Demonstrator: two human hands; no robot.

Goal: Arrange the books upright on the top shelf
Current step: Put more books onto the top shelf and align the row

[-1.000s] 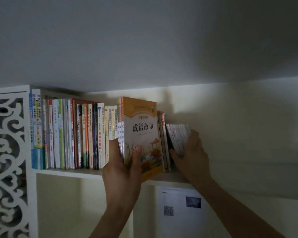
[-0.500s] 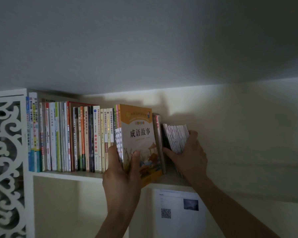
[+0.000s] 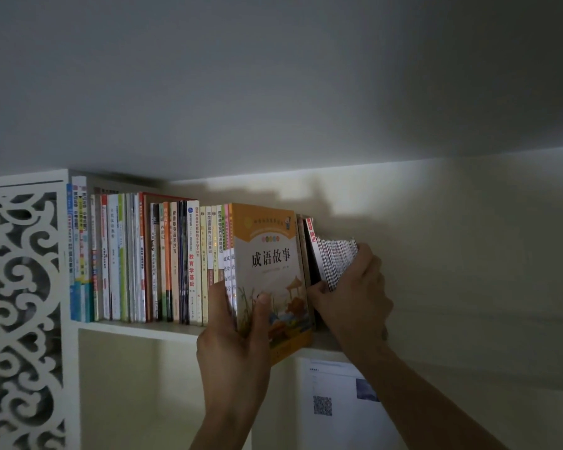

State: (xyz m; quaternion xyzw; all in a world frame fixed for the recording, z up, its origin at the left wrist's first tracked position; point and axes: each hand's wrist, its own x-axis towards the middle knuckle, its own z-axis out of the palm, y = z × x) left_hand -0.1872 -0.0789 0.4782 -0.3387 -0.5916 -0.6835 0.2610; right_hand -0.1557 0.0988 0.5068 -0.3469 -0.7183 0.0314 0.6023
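Reaching up to the top shelf (image 3: 137,329), the left hand (image 3: 233,345) grips an orange book (image 3: 270,271), thumb across its cover, its lower corner jutting past the shelf edge. The right hand (image 3: 355,287) curls around a small stack of thin books (image 3: 337,261) leaning just right of it. A row of upright books (image 3: 137,261) fills the shelf's left side, beside a carved white panel (image 3: 20,303).

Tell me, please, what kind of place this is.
Probably a room in a home: a white top shelf packed with upright books, a carved lattice panel beside it, close under the ceiling.
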